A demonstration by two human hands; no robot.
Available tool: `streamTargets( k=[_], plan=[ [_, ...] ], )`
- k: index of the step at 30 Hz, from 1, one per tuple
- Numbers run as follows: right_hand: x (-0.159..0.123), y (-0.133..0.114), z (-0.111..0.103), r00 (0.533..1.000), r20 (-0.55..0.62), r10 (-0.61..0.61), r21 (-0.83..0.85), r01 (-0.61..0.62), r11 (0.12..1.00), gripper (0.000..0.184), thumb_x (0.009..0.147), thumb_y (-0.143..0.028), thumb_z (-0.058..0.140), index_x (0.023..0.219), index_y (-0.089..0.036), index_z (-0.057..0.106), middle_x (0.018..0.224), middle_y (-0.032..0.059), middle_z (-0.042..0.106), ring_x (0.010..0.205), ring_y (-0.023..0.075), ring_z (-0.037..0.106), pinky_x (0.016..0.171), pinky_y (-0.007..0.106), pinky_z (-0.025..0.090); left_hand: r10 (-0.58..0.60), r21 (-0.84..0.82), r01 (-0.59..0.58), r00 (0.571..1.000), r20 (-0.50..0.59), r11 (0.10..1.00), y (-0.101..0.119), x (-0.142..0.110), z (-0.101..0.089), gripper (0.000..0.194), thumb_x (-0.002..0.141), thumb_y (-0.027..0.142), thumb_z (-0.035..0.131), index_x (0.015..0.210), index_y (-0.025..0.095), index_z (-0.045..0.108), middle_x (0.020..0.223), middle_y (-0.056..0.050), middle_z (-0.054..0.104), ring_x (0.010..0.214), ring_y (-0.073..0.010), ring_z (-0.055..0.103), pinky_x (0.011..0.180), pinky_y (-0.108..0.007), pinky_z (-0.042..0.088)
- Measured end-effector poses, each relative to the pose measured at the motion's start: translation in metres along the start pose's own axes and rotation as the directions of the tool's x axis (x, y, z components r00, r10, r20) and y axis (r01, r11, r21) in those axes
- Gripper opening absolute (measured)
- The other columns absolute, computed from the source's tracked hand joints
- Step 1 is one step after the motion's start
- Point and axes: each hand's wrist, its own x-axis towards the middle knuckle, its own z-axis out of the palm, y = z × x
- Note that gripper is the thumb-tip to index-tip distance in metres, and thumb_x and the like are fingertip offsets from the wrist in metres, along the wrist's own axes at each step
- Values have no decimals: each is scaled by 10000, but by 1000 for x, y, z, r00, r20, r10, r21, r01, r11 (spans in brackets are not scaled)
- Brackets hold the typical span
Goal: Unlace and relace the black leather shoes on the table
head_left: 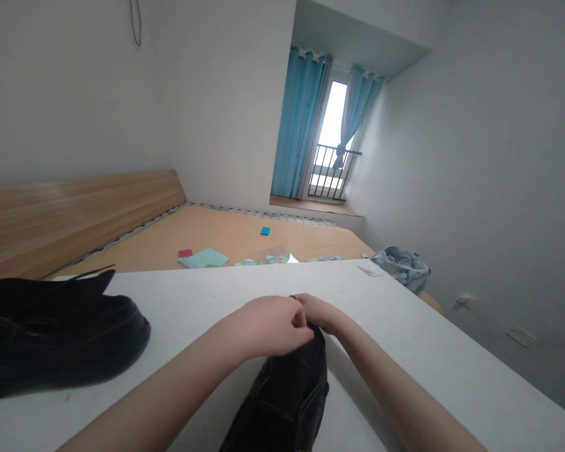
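Observation:
A black shoe (287,402) lies lengthwise in front of me on the white table (202,314), its near part cut off by the bottom edge of the picture. My left hand (277,323) is curled over the shoe's far end, with its thumb lying along the top. At the same end my right hand (314,312) comes in from the other side, its fingers bent and partly hidden behind the left hand. A second black shoe (75,342), with laces, rests on the table at the far left, apart from both hands.
Beyond the table is a wooden bed surface (226,223) with a headboard (85,216). On it lie a light-blue flat item (206,258), a red one (185,253) and a small blue one (265,231). A patterned fabric bag (400,267) is at the table's right.

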Motion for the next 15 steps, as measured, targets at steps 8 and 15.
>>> streamTargets(
  k=[8, 15],
  plan=[
    [-18, -24, -28, 920, -392, -21, -489, -189, 851, 206, 943, -278, 512, 1072, -152, 612, 1075, 98, 639, 974, 228, 610, 843, 421, 480, -24, 50, 20, 997, 77, 999, 3, 0, 9, 241, 709, 375, 600, 877, 219, 676, 739, -36, 694, 624, -216, 598, 505, -271, 323],
    [-52, -63, -63, 797, -546, -259, -567, -124, 814, 286, 949, -282, 375, 1061, -205, 627, 993, 102, 661, 818, 232, 600, 656, 321, 369, -22, -87, 16, 997, -69, 996, -1, -7, -10, 256, 785, 392, 501, 904, 246, 674, 845, -22, 686, 690, -195, 600, 557, -269, 359]
  ],
)
